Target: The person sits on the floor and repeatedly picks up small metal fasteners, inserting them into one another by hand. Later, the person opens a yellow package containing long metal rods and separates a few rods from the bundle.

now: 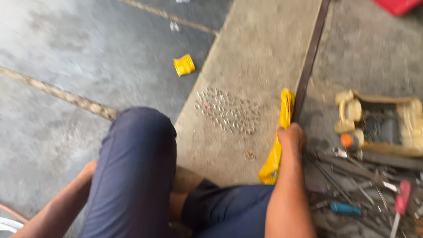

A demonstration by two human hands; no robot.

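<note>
A grey concrete floor fills the blurred view, with a paler raised strip running up the middle and a dark metal rail along its right edge. The person sits low, a knee in dark blue trousers raised at the centre. To the right lies a pile of tools, among them a blue-handled screwdriver and a red-handled one, beside a dirty cream machine housing. The right hand is closed around a yellow cloth, which hangs down over the raised strip next to the rail. The left hand sits behind the knee; whether it is open or closed cannot be told. A patch of small shiny metal pieces lies on the strip, and a small yellow cup-like part rests further off.
</note>
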